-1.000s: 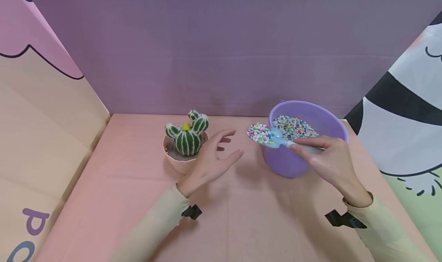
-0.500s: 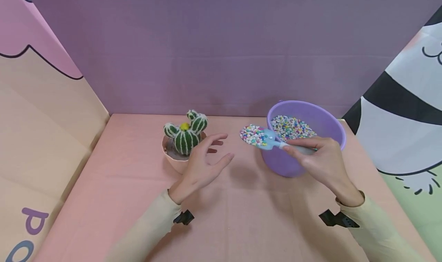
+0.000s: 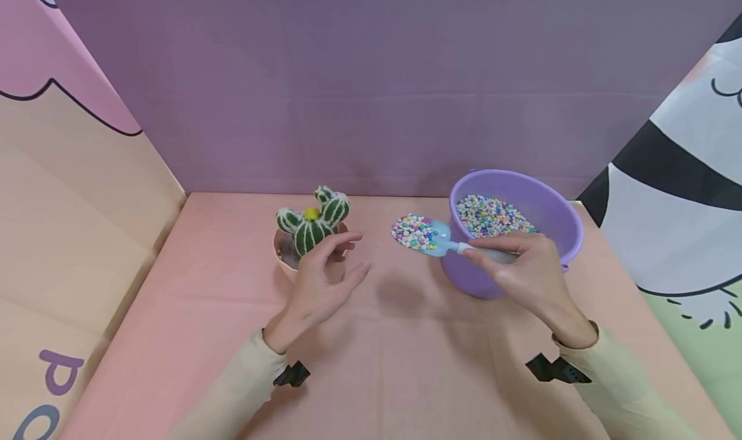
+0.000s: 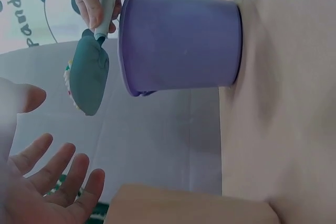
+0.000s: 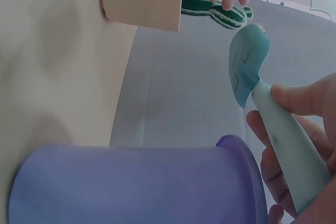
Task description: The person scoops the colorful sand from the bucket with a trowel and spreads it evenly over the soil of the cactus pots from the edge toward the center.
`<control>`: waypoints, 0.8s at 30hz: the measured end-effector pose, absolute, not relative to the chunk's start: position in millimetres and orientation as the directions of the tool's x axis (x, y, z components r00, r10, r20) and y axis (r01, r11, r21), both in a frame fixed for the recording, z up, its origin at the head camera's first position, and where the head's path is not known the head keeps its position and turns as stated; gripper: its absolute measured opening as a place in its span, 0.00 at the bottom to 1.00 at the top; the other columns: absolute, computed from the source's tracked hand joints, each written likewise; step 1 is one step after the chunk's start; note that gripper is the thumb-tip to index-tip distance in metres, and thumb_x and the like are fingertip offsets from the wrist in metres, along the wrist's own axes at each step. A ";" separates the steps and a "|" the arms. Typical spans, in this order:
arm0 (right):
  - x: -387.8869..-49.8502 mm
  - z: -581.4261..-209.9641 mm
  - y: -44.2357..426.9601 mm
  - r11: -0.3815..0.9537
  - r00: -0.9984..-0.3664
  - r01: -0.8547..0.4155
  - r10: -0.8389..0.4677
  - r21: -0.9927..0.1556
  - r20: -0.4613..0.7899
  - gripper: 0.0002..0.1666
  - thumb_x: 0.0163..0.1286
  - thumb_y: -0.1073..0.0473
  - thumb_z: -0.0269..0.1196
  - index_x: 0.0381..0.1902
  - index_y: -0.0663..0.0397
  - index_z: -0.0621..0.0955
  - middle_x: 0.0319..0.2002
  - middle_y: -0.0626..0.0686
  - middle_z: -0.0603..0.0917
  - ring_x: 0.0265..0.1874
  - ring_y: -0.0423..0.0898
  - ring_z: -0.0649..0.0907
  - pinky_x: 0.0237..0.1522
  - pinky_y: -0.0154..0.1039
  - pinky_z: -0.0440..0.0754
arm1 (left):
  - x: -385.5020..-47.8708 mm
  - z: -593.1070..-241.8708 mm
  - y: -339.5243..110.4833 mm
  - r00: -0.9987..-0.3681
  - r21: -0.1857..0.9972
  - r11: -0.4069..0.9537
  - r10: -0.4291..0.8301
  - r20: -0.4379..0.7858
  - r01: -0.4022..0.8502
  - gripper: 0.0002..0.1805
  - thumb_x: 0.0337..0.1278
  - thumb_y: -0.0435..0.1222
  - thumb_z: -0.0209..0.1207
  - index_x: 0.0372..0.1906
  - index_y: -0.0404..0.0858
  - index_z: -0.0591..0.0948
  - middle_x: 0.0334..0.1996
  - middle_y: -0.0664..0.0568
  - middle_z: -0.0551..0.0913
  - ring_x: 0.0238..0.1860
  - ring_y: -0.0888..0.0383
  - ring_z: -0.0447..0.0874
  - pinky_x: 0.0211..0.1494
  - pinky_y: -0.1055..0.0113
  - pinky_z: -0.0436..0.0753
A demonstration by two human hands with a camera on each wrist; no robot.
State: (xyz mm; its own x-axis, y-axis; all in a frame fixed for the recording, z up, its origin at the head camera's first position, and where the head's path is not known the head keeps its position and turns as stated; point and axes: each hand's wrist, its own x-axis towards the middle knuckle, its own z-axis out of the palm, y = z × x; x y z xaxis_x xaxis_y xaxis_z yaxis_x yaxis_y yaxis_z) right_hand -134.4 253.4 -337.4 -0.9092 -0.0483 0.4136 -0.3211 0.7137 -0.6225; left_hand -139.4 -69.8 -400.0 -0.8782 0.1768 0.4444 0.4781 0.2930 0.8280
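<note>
Purple backdrop (image 3: 290, 79), pink tabletop (image 3: 191, 356), and a loaded trowel (image 3: 444, 245) up in the air between cactus (image 3: 310, 234) and bucket (image 3: 472, 277)!
Right hand (image 3: 530, 272) has the pale handle (image 3: 495, 254) gripped between thumb and fingers, and that looks the right place: this tool seems light, stiff and probably smooth, but those loose beads (image 3: 413, 232) heaped on the blade could roll off with any tilt. Blade nearly level, pointing toward the cactus. Across from it, left hand (image 3: 317, 288) hangs with fingers relaxed and thumb apart, nothing held, in front of the potted cactus; touching the pot or not, can't tell.
</note>
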 end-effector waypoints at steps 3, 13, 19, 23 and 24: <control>-135.6 -339.3 250.6 0.710 -0.905 -0.335 -0.060 -0.619 0.420 0.05 0.61 0.57 0.80 0.37 0.46 0.96 0.32 0.49 0.94 0.33 0.25 0.84 0.35 0.23 0.77 | -137.8 -401.2 -76.4 -0.875 0.824 0.295 0.161 0.457 0.484 0.23 0.65 0.35 0.71 0.64 0.43 0.84 0.59 0.52 0.87 0.59 0.50 0.86 0.61 0.51 0.86; -136.4 -339.7 239.3 0.692 -0.903 -0.360 -0.089 -0.626 0.420 0.06 0.61 0.55 0.80 0.38 0.45 0.96 0.33 0.49 0.94 0.34 0.27 0.83 0.34 0.25 0.75 | -137.4 -407.2 -106.4 -0.830 0.781 0.294 0.096 0.550 0.551 0.15 0.64 0.29 0.70 0.54 0.34 0.87 0.48 0.41 0.90 0.51 0.49 0.88 0.54 0.54 0.89; -138.3 -341.2 238.8 0.682 -0.899 -0.377 -0.106 -0.627 0.425 0.06 0.60 0.55 0.81 0.37 0.44 0.96 0.30 0.47 0.93 0.29 0.33 0.82 0.30 0.28 0.73 | -142.1 -411.6 -123.7 -0.805 0.769 0.298 -0.004 0.593 0.565 0.12 0.62 0.26 0.70 0.50 0.34 0.89 0.42 0.43 0.91 0.45 0.60 0.87 0.52 0.70 0.85; -140.7 -342.9 240.3 0.682 -0.889 -0.396 -0.115 -0.615 0.444 0.06 0.59 0.56 0.81 0.36 0.45 0.96 0.28 0.47 0.91 0.26 0.34 0.80 0.28 0.29 0.72 | -144.2 -411.7 -131.2 -0.792 0.770 0.302 -0.071 0.606 0.562 0.10 0.62 0.24 0.68 0.48 0.33 0.89 0.39 0.42 0.91 0.43 0.70 0.86 0.53 0.76 0.84; -141.3 -343.4 240.7 0.684 -0.887 -0.399 -0.117 -0.611 0.448 0.07 0.59 0.57 0.81 0.36 0.45 0.96 0.27 0.47 0.91 0.26 0.34 0.80 0.27 0.30 0.72 | -144.7 -411.9 -133.0 -0.792 0.772 0.301 -0.083 0.605 0.559 0.10 0.62 0.24 0.68 0.47 0.33 0.89 0.40 0.41 0.91 0.43 0.71 0.85 0.53 0.75 0.84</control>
